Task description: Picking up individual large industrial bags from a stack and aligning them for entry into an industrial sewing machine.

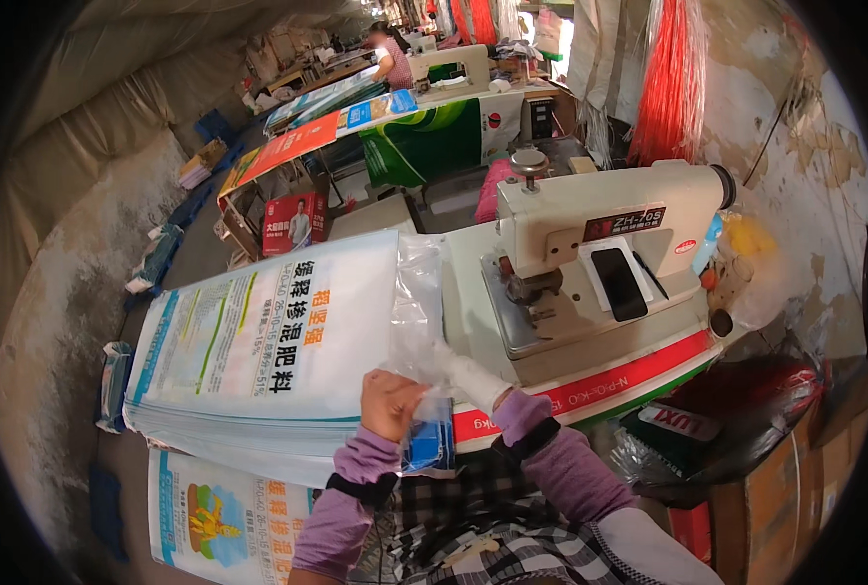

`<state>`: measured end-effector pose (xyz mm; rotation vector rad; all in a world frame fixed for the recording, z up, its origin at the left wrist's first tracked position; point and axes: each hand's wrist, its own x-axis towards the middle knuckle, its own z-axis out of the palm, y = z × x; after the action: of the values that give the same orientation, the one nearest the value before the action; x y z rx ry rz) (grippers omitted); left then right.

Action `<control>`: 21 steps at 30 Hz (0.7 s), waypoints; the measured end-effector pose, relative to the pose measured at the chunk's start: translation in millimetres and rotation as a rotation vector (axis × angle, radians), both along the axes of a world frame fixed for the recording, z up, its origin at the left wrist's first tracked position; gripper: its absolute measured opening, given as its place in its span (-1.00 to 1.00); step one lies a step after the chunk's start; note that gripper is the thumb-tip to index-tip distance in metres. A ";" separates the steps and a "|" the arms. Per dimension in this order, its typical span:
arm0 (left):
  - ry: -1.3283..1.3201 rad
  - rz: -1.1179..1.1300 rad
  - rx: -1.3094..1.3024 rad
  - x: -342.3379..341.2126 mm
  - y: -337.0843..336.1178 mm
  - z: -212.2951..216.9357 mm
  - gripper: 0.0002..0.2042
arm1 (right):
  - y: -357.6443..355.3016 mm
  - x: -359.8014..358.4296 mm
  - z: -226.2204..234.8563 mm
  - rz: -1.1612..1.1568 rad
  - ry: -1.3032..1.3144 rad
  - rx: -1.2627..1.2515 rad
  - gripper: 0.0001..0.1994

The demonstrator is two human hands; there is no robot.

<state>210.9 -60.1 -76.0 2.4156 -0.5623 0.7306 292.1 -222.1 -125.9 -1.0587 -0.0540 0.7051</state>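
A thick stack of printed white sacks point(229, 331) lies in front of me to the left, with a clear plastic liner point(416, 292) sticking out along the right end of the top one. At the near corner of that end, my bare left hand point(388, 402) is closed, its fingers curled on the liner. My right hand point(475, 380), in a white glove, reaches up to the same film from the right. Its fingertips blend into the pale plastic, so their grip cannot be made out. Both forearms wear purple sleeves with dark bands.
Right of the stack stands a cream sewing machine point(609, 224), with a black phone point(619, 283) on its bed. Another printed sack point(219, 522) lies lower left. Red strands point(670, 88) hang by the wall. A person point(390, 58) works at a far table. Cardboard boxes point(775, 497) stand lower right.
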 end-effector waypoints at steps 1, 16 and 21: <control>-0.074 -0.038 0.184 -5.0 -0.9 5.1 -0.86 | 2.5 2.9 -8.2 -0.001 -0.003 0.009 -0.59; 0.301 -0.076 -1.452 22.8 83.5 -20.1 -0.90 | 28.6 -19.9 1.0 -0.137 -0.728 -0.764 -0.79; 0.341 0.023 -0.844 8.3 76.0 -2.2 -0.91 | 6.3 -29.9 36.8 -0.635 -1.087 -0.824 -0.72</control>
<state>219.2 15.9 -78.3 1.6895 -0.0500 0.4203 262.2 -215.8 -89.1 -2.0247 -0.3640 -0.5508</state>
